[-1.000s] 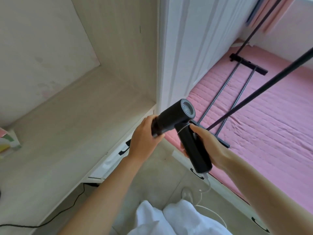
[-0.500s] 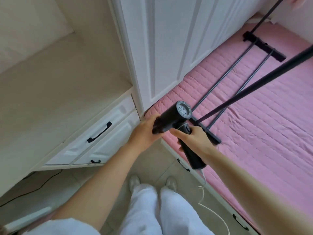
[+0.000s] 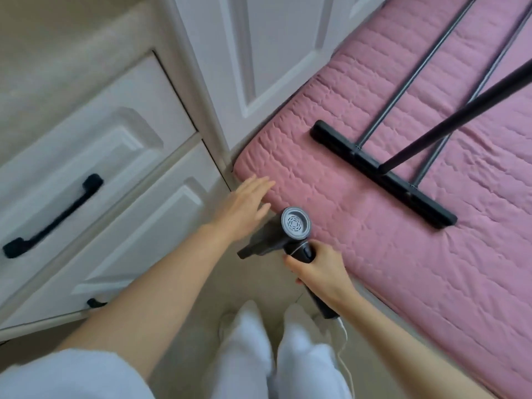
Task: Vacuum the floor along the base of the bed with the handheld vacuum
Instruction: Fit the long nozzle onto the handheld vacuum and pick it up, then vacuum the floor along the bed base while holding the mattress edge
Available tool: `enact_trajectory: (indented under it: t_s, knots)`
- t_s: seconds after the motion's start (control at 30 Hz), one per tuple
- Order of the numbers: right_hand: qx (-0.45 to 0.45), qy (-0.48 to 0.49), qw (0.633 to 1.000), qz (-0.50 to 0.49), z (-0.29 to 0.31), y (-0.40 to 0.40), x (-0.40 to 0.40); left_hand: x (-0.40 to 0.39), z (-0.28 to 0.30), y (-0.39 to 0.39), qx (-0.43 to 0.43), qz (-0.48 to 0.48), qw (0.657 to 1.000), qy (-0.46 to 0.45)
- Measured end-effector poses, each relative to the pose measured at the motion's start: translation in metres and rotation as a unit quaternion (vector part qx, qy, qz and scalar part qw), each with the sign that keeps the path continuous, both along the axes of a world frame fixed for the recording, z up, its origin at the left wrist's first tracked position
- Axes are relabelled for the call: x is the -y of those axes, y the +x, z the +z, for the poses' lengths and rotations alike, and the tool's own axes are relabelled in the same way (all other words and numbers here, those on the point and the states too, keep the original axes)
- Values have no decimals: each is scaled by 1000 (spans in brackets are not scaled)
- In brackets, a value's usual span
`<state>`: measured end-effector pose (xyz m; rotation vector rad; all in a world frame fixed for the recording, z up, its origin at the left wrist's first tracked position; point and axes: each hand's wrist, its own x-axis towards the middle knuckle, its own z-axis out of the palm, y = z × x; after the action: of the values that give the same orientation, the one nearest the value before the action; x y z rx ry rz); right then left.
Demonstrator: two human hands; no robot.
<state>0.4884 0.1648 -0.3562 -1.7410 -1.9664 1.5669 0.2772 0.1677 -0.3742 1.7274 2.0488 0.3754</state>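
the right hand [image 3: 319,273] grips the vacuum [image 3: 283,239] by its handle, nozzle aimed down beside the bed [image 3: 403,254]; the left hand [image 3: 244,208] hovers flat, empty. best crouch low and trail the nozzle tight along the base.

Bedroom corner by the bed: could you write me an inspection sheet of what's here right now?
Surface: pale floor between drawers and bed, the person's white-trousered legs standing on it.
Job's things: black handheld vacuum, nozzle aimed toward the drawers, not yet at the floor; bed with pink quilted mattress.
Clutter: black metal rack lying on the mattress.
Hands: right hand grips the vacuum's handle; left hand, fingers straight, held out by the mattress corner, holding nothing.
Cables: thin white cord trailing from the handle's end.
Surroundings: white drawers with black handles; white panelled door.
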Motion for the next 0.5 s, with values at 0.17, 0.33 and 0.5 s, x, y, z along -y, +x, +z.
enact_trajectory:
  t_s: [0.17, 0.33, 0.5]
  knots:
    - [9, 17, 999, 42, -115, -8, 1, -11, -88, -18, -70, -72, 985, 138]
    - [-23, 1, 997, 71, -205, -19, -11, -22, -135, -26, -88, -80, 953, 279]
    - [-59, 50, 993, 93, -260, -28, -22, -33, -157, -25, -122, -85, 917, 370]
